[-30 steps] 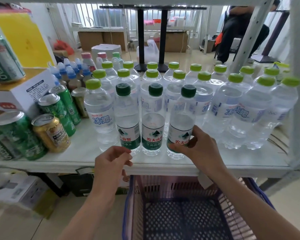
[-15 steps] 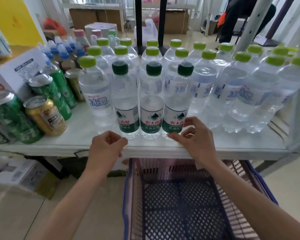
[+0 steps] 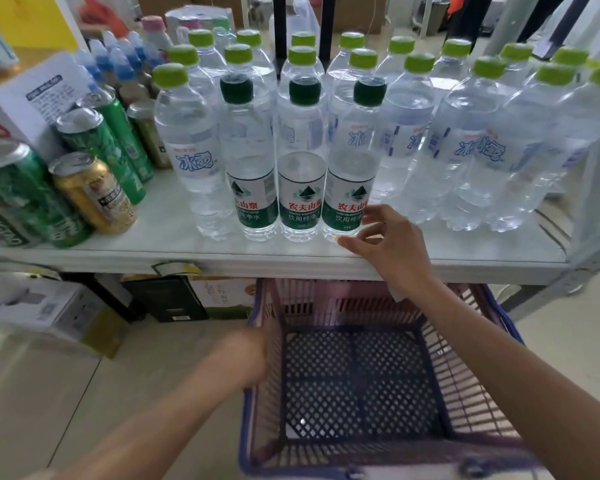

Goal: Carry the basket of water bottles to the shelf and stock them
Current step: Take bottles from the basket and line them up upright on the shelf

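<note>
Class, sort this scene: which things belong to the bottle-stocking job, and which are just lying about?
Job: dark-capped water bottles, empty basket, shelf.
Lying about: drink cans, white carton, boxes on the floor.

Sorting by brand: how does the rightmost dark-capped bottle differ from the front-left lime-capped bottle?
Cap: dark green on the dark-capped bottle, lime on the lime-capped bottle. Print: the dark-capped bottle has a green-white label with red characters, the lime-capped bottle blue characters. Both are clear and upright on the shelf.
</note>
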A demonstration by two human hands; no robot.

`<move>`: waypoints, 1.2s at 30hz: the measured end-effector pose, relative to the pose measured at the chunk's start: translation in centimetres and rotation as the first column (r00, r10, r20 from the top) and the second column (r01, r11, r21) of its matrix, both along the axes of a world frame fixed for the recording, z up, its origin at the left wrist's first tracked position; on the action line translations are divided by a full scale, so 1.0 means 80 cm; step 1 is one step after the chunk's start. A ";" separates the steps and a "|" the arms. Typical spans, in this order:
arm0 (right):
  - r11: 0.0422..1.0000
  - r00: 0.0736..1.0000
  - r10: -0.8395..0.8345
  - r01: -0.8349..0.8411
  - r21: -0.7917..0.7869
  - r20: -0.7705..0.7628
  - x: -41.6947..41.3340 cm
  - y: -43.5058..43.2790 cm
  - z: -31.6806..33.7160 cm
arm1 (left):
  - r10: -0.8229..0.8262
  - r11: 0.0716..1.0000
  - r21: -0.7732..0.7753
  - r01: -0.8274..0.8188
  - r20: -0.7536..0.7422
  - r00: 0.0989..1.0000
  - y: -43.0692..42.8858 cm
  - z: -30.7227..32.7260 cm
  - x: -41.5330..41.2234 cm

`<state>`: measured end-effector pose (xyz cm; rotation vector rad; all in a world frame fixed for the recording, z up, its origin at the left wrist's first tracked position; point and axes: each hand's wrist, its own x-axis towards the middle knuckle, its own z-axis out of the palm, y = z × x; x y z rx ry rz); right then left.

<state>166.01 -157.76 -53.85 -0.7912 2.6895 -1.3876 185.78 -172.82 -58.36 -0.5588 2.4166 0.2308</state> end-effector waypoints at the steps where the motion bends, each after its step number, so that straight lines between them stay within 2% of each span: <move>1: 1.000 1.000 0.009 -0.009 0.003 0.016 0.001 0.002 0.000 | -0.005 1.000 -0.004 0.005 -0.027 1.000 0.002 0.000 0.001; 4: 0.999 0.998 0.032 -0.032 0.005 0.060 0.003 0.007 0.000 | -0.018 1.000 -0.022 0.017 -0.069 0.997 0.000 -0.005 0.003; 10: 0.998 0.999 0.047 -0.048 0.037 0.027 0.006 0.011 0.007 | -0.056 0.989 -0.137 0.059 0.025 0.998 -0.032 -0.011 0.014; 15: 0.993 0.998 0.060 -0.062 0.096 0.030 0.011 0.022 0.013 | -0.043 0.979 -0.198 0.051 0.043 0.998 -0.054 -0.004 0.021; 22: 0.991 0.998 0.055 -0.059 0.123 0.032 0.015 0.025 0.029 | 0.092 0.996 -0.039 -0.085 0.264 0.960 -0.055 0.022 0.006; 24: 0.989 0.998 0.061 -0.065 0.130 0.033 0.016 0.025 0.027 | 0.100 0.995 -0.047 -0.090 0.290 0.952 -0.051 0.020 0.007; 28: 0.988 0.996 0.076 -0.081 0.134 0.043 0.016 0.025 0.023 | 0.021 0.995 -0.099 -0.002 0.198 0.980 -0.063 0.006 0.014; 32: 0.987 0.996 0.060 -0.068 0.142 0.060 0.020 0.031 0.022 | 0.082 0.996 -0.048 -0.079 0.072 0.994 -0.068 -0.002 0.010; 36: 0.985 0.998 -0.010 0.000 0.173 0.056 0.037 0.058 0.025 | 0.089 0.989 -0.110 -0.097 -0.069 0.994 -0.031 0.018 0.010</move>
